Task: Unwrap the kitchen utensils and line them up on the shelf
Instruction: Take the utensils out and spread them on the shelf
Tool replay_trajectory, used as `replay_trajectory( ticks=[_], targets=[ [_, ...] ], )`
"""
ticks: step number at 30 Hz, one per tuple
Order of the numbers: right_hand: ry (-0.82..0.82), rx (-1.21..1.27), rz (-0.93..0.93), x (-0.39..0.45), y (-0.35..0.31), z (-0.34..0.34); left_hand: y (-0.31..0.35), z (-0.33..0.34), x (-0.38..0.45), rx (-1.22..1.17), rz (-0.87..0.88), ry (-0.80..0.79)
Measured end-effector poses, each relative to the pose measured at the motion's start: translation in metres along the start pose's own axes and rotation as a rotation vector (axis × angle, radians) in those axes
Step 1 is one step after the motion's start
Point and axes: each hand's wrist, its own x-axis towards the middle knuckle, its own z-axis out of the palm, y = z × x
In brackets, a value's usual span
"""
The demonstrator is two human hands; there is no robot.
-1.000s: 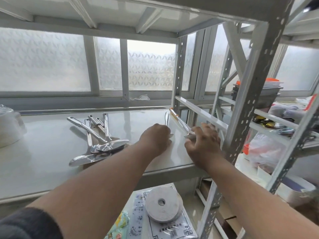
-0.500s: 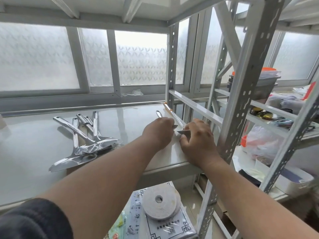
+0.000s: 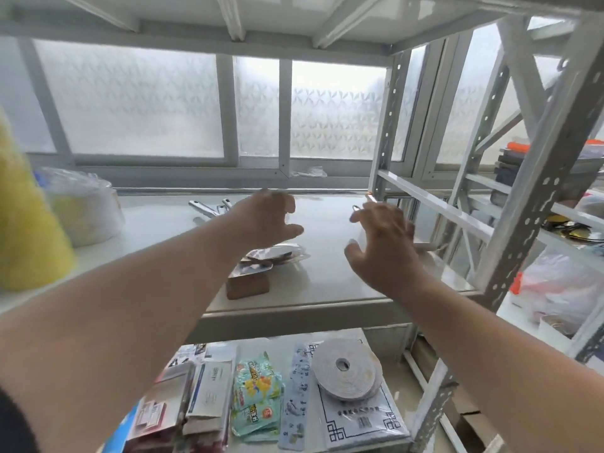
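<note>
Left hand (image 3: 266, 217) and right hand (image 3: 385, 246) spread empty above shelf (image 3: 327, 289), utensils (image 3: 268, 259) between.

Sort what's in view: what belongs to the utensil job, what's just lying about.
Job: utensil pile, spatula by the post, shelf, left hand and right hand, both open and empty.

Lying about: tape roll, snack packets, yellow bag, plastic-wrapped bowl.
</note>
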Motion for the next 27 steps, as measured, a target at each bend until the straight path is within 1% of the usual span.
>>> replay_trajectory(
  ticks=[2,4,6,7,8,9,11,14,18,20,24,27],
  targets=[
    [-0.102,0.101,-0.069,0.007,-0.029,0.014,-0.02,-0.008,-0.018,-0.027,-0.017,-0.007],
    [-0.268,0.211,-0.095,0.012,-0.054,0.026,-0.036,-0.014,-0.038,-0.086,-0.043,-0.058],
    [-0.462,0.316,-0.077,0.013,-0.075,0.034,-0.047,-0.017,-0.059,-0.17,-0.047,-0.207],
    [-0.53,0.344,-0.08,0.013,-0.083,0.038,-0.051,-0.017,-0.068,-0.22,-0.029,-0.295],
    [-0.557,0.363,-0.102,0.012,-0.089,0.043,-0.054,-0.015,-0.076,-0.264,-0.008,-0.363],
    [-0.552,0.373,-0.131,0.012,-0.093,0.047,-0.057,-0.014,-0.083,-0.295,-0.002,-0.392],
    [-0.519,0.397,-0.168,0.011,-0.099,0.053,-0.065,-0.014,-0.092,-0.325,-0.029,-0.357],
    [-0.533,0.43,-0.18,0.011,-0.109,0.058,-0.081,-0.019,-0.102,-0.308,-0.098,-0.333],
    [-0.541,0.513,-0.199,0.013,-0.125,0.065,-0.101,-0.032,-0.115,-0.292,-0.09,-0.376],
    [-0.526,0.512,-0.202,0.016,-0.139,0.073,-0.111,-0.04,-0.121,-0.266,-0.128,-0.355],
    [-0.533,0.633,-0.105,0.017,-0.176,0.088,-0.138,-0.051,-0.131,-0.128,-0.245,-0.308],
    [-0.484,0.687,-0.061,0.016,-0.191,0.101,-0.149,-0.055,-0.138,-0.071,-0.245,-0.249]
  ],
)
